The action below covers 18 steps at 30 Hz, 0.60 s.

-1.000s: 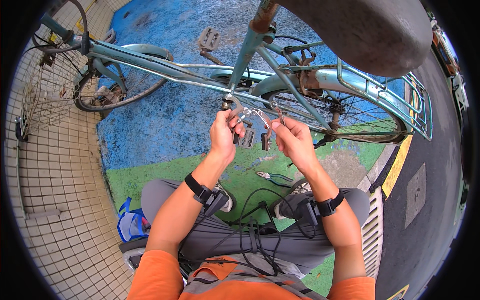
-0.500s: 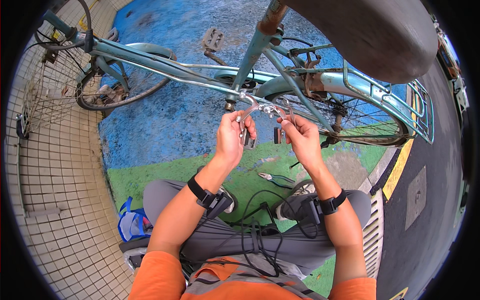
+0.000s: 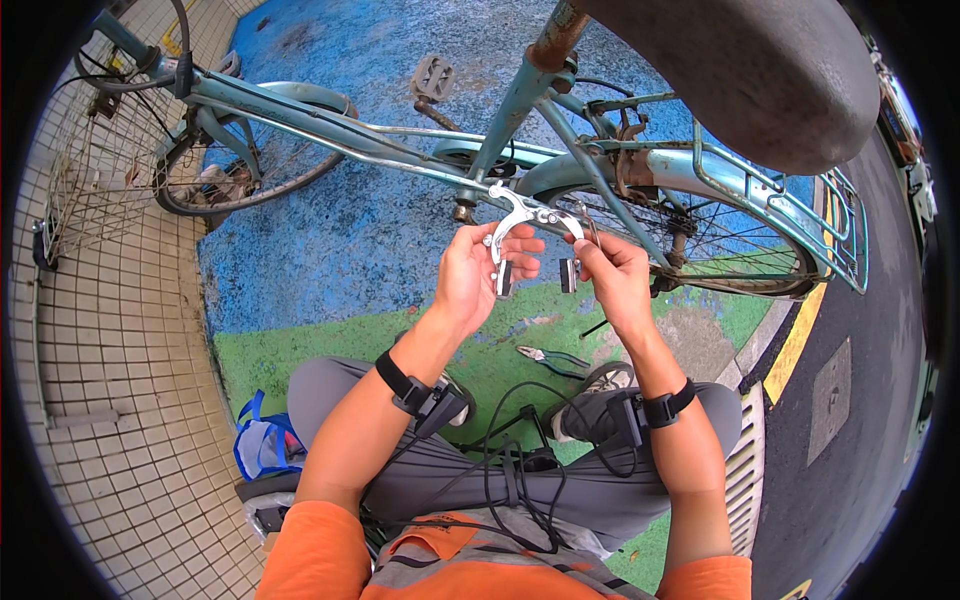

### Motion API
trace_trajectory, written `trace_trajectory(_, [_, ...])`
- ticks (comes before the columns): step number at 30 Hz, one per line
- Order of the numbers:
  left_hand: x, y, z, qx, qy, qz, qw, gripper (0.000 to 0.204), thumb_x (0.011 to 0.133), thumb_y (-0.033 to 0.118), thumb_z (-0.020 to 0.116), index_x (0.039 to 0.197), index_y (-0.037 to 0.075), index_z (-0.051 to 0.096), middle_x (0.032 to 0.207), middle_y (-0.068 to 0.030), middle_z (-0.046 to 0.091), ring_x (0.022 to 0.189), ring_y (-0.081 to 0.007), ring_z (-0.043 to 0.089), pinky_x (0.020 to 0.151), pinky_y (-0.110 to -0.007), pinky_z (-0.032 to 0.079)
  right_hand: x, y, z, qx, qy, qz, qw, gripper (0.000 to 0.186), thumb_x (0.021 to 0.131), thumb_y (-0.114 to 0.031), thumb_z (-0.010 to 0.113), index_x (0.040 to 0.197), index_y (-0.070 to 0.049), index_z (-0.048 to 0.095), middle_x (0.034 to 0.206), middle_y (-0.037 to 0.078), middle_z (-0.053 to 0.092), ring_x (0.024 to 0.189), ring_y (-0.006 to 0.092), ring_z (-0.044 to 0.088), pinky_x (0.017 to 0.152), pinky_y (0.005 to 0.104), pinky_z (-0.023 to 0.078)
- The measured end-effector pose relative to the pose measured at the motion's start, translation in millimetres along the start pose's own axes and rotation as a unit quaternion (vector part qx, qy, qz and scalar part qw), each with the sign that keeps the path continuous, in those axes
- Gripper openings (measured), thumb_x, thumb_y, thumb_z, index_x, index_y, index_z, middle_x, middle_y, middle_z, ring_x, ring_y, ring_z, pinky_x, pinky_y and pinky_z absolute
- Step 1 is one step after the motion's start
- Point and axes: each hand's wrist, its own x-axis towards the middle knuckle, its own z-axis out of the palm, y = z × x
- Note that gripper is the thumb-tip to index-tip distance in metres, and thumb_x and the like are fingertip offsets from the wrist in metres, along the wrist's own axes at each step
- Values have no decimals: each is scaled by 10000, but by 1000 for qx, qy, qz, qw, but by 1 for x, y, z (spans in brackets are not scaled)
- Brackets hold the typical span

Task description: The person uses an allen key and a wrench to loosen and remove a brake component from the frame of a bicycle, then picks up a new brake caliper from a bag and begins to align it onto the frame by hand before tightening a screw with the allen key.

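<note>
Closest in, an orange-and-grey shirt (image 3: 480, 585) and grey trousers (image 3: 590, 500) are filling the body side of the silver brake caliper (image 3: 520, 212), w/ black cables (image 3: 510, 480) looping over the lap. Both forearms are wearing black wristbands (image 3: 665, 407), nearer than the caliper. Farther out, the R hand (image 3: 617, 280) is pinching the caliper's right arm b/w thumb & fingers; a slim metal piece (image 3: 592, 222) is standing up just beside those fingertips. The L hand (image 3: 468, 275) is touching the caliper's left arm, fingers stretching out behind it; can't tell if the thumb is clamping, view's poor there. Hands are working apart, caliper spanning the gap on the near side of the bicycle (image 3: 330, 130). Two black brake pads (image 3: 568, 275) are hanging off the caliper's lower ends, apart from each other.

Body side of the caliper, pliers (image 3: 555, 362) are lying on green-painted ground (image 3: 300, 340) near a shoe (image 3: 612, 377); well down-left, a blue-edged bag (image 3: 265, 450) is sitting. Beyond the caliper, the teal bike is stretching L to R, its dark saddle (image 3: 760, 80) looming up-right of the caliper. Blue-painted ground (image 3: 290, 260) is showing under it. Far L of the caliper, a tiled wall (image 3: 120, 300) is rising; far R, a grey road (image 3: 890, 300) is running past a yellow line (image 3: 793, 350).
</note>
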Motion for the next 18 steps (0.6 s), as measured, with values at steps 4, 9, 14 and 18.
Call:
trace_trajectory(4, [1,0,0,-27,6,-23,999,502,966,333,319,1131,-45,605,1002,-191,697,816,-264,664,831,-391,537,0,-2,-2,7,-8,-1,1000,243,924,-198,644,1018,10,728,649,-25,570,550,22,462,476,195,287])
trace_trajectory(9, [5,-5,-13,-25,25,-47,998,457,973,336,312,1018,-12,605,921,-197,693,815,-283,688,797,-417,574,-1,-6,-3,32,-52,8,998,221,926,-208,641,934,4,703,633,-23,565,474,14,409,434,197,249])
trace_trajectory(14, [7,-8,-16,-15,25,-68,997,400,968,336,330,899,34,583,868,-189,686,756,-291,676,747,-422,566,-4,-15,-6,87,-92,83,988,234,936,-220,617,877,0,669,607,-13,549,397,13,320,386,209,195])
trace_trajectory(18, [3,-5,-7,21,41,-86,995,350,964,349,348,806,92,525,783,-118,647,687,-254,632,699,-389,529,-1,-8,-16,137,-169,92,972,222,936,-203,585,892,5,649,620,2,564,383,18,292,375,212,181])
